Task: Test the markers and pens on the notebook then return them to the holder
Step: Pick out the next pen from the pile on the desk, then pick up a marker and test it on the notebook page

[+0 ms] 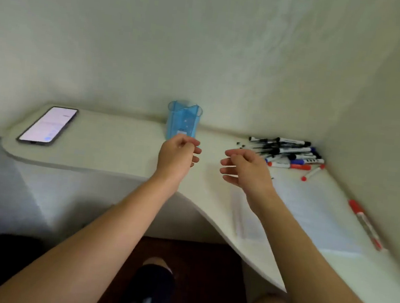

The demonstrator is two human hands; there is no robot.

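Desk edge curves from phone toward notebook, markers crowding the corner.

On the surface, far left, a phone lying flat; at back centre, close to the wall, the holder standing upright; to its right, in the back corner, a heap of markers and pens; nearer, on the right half, the notebook lying flat; at its far edge, just before the heap, a loose marker; along its right side, near the wall, a lone marker; left hand just before the holder; right hand beside it, left of the heap, the two apart.
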